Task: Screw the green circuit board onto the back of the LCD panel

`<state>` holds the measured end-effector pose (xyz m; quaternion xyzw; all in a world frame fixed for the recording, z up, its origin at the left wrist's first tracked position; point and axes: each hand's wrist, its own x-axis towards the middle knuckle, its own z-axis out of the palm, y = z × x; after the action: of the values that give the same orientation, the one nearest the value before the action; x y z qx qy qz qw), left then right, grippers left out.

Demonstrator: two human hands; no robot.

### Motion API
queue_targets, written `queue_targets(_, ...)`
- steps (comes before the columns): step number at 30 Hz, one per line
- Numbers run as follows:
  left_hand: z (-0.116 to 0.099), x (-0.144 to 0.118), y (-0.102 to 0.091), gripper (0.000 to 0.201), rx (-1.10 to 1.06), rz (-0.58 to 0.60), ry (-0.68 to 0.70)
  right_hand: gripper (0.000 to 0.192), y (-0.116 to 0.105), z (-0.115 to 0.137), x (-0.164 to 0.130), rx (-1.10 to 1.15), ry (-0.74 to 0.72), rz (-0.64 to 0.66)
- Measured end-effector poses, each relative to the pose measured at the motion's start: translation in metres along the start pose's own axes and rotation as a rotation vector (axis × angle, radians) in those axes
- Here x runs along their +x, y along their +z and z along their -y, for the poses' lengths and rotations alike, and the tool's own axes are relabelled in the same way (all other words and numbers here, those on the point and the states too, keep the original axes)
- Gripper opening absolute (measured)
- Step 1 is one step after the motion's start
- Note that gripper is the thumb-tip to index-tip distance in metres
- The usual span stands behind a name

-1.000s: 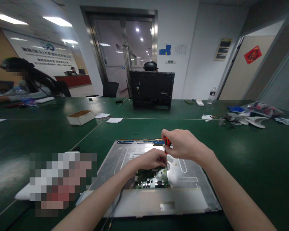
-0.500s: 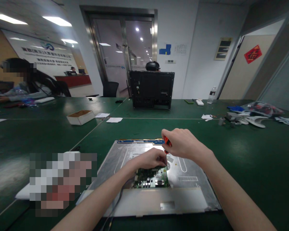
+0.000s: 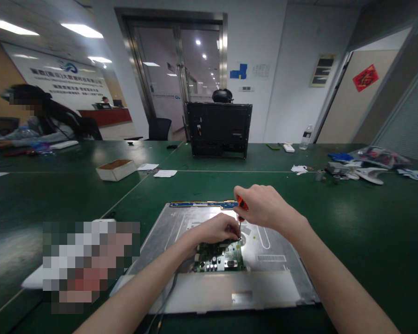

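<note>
A flat metal monitor back panel (image 3: 278,248) lies face down on the green table (image 3: 351,222) in front of me. A small green circuit board (image 3: 221,260) sits on its middle. My right hand (image 3: 261,204) grips a red-handled screwdriver (image 3: 241,205), held upright with its tip down at the board's far right corner. My left hand (image 3: 218,229) rests on the board's far edge, fingertips pinched by the screwdriver's tip. A dark cable (image 3: 169,292) runs from the board toward me.
An upright black monitor shell (image 3: 219,130) stands across the table, a person's head just behind it. A small cardboard box (image 3: 116,169), papers, a water bottle (image 3: 305,138) and loose parts at the right (image 3: 362,171) lie around. Another person sits far left (image 3: 45,120).
Almost nothing has moved. My right hand has shifted very slightly on the screwdriver handle while its tip stays at the same spot; my left hand keeps its place.
</note>
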<state>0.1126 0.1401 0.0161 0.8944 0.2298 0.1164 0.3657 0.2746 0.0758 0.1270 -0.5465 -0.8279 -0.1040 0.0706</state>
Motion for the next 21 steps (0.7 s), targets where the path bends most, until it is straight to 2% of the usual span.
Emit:
queue_targets(14, 0.0006, -0.0004, 0.0003, 0.010, 0.011, -0.006, 0.006, 0.010, 0.0018, -0.0036, -0.0025, 0.125, -0.084, -0.008)
queue_targets(21, 0.0001, 0.0003, 0.0003, 0.007, 0.020, -0.012, -0.005, 0.011, -0.0027, -0.0037, -0.0034, 0.113, -0.058, 0.004)
